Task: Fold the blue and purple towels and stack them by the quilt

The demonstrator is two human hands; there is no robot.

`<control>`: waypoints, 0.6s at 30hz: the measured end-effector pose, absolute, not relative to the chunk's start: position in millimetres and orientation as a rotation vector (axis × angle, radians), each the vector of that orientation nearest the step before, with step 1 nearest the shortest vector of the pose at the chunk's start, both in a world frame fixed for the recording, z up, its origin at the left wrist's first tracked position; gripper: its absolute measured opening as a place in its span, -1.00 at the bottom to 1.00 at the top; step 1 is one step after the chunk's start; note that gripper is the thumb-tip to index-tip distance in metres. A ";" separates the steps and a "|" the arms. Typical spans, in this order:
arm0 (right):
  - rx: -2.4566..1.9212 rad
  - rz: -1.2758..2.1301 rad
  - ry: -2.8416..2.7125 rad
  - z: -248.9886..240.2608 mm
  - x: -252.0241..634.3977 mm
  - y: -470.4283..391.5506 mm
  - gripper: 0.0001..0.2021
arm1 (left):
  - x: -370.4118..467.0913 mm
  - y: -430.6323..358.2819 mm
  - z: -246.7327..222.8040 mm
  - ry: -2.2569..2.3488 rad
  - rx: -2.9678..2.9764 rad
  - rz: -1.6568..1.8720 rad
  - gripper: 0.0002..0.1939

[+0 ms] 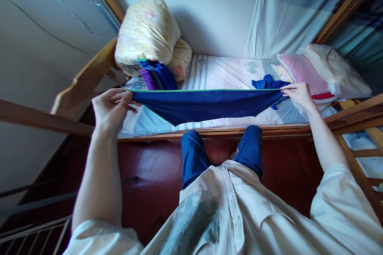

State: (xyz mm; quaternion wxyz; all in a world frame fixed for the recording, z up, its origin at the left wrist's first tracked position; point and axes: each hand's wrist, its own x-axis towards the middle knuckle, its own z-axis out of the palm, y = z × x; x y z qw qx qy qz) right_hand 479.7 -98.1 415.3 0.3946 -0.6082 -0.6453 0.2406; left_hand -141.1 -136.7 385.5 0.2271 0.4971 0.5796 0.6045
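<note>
Blue cloth w/ green edging is held stretched across the ctr of the frame, above the front of the bed. Its top L end is pinched btwn thumb & fingers of the left hand, mid-left; its top R end is pinched likewise by the right hand, mid-right. The bed, framed in wood, is filled as follows: big pale bundle, upper left, w/ folded cloths (blue, purple) set against its foot; crumpled blue cloth, right of ctr; pink pillow & whitish pillow, far right. Whether the bundle is a bag or a rolled quilt can't be told. Part of the sheet is hidden by the held cloth, as are the bottoms of the folded cloths. White wire rack is cut off, lower left; stuff behind the curtain, upper right, is too dim & blurred to be made out.
</note>
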 end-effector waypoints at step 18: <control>-1.677 0.647 -1.708 410.4 500.1 -81.1 -0.82 | -134.4 -102.0 355.5 1.464 1.325 1.564 -0.34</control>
